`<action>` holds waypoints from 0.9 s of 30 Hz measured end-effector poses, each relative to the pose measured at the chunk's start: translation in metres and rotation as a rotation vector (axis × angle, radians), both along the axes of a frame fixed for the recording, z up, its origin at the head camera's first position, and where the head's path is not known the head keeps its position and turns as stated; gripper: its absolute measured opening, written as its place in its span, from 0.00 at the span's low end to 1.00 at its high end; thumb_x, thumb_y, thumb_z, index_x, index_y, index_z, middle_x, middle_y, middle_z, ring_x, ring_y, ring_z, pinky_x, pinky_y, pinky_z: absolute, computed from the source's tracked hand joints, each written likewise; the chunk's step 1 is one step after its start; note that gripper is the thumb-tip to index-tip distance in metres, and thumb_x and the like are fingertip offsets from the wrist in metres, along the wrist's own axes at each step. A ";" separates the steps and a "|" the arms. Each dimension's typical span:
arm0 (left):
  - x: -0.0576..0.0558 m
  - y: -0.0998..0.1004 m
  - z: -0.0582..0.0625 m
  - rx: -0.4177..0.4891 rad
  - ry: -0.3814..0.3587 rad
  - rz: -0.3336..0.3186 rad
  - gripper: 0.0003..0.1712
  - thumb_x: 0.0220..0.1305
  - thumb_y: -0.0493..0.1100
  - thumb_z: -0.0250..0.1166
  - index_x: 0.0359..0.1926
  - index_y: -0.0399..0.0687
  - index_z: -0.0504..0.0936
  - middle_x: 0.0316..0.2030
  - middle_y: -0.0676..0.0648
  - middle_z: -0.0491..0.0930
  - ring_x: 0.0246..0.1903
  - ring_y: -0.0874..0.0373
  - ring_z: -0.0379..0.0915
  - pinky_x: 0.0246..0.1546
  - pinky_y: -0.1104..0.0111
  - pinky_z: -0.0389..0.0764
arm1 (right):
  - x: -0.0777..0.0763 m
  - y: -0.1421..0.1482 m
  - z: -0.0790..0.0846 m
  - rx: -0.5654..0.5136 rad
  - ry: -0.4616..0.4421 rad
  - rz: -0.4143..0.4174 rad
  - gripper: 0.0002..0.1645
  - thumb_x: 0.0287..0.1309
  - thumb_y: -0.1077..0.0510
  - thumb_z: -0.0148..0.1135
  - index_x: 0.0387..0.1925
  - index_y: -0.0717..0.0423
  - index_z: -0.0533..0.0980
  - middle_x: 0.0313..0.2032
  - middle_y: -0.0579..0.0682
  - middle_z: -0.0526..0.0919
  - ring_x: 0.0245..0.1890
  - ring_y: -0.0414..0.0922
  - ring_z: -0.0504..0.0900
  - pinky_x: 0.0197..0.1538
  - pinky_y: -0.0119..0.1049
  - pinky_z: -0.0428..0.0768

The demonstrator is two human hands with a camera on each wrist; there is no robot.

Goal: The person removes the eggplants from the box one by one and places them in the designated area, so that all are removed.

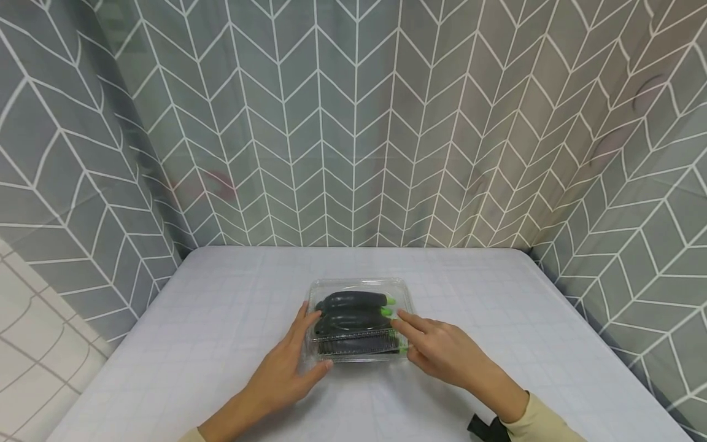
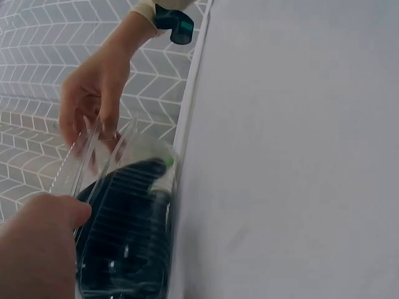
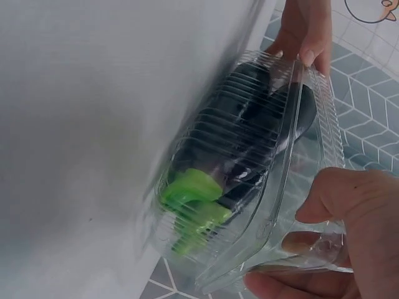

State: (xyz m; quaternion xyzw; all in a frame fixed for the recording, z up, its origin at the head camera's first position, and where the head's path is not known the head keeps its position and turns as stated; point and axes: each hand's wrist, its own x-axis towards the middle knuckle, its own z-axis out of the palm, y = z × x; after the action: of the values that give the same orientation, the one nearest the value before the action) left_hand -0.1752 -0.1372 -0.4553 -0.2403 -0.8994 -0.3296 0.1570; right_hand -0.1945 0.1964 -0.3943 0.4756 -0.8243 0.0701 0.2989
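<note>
A clear, rectangular plastic box (image 1: 359, 283) of dark, oblong, green-stemmed vegetables (image 1: 353, 300) was seen on the white counter (image 1: 221, 294), long axis 9-to-3 o'clock; its 9 o'clock end was held by the left hand (image 1: 283, 368), its 3 o'clock rim pinched by the right hand (image 1: 444, 351).

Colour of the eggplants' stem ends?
Bright green stem ends on dark eggplants; clearest in the right wrist view.
</note>
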 end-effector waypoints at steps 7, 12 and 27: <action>0.004 0.007 0.001 0.111 -0.094 0.022 0.47 0.65 0.53 0.72 0.79 0.55 0.58 0.81 0.37 0.44 0.76 0.38 0.51 0.68 0.39 0.64 | -0.001 -0.001 -0.002 -0.047 -0.032 0.031 0.30 0.49 0.69 0.61 0.58 0.62 0.79 0.56 0.62 0.84 0.28 0.44 0.86 0.24 0.27 0.74; 0.007 0.008 0.002 0.129 -0.096 0.021 0.44 0.69 0.53 0.70 0.78 0.50 0.59 0.81 0.38 0.43 0.76 0.40 0.48 0.69 0.39 0.62 | -0.003 0.000 -0.003 -0.065 -0.050 0.051 0.30 0.49 0.69 0.63 0.59 0.61 0.79 0.57 0.62 0.83 0.25 0.39 0.81 0.25 0.27 0.73; 0.012 0.011 0.000 0.064 0.018 0.062 0.38 0.73 0.43 0.63 0.79 0.51 0.58 0.78 0.33 0.53 0.69 0.35 0.65 0.64 0.45 0.72 | -0.006 0.003 -0.005 -0.065 -0.068 0.065 0.30 0.50 0.70 0.64 0.59 0.60 0.78 0.58 0.60 0.83 0.23 0.36 0.76 0.26 0.27 0.74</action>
State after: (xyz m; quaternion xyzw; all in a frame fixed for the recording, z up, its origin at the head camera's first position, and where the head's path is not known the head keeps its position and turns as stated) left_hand -0.1630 -0.1260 -0.4554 -0.2101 -0.8940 -0.3509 0.1830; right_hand -0.2009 0.1992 -0.3990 0.4895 -0.8155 0.1227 0.2836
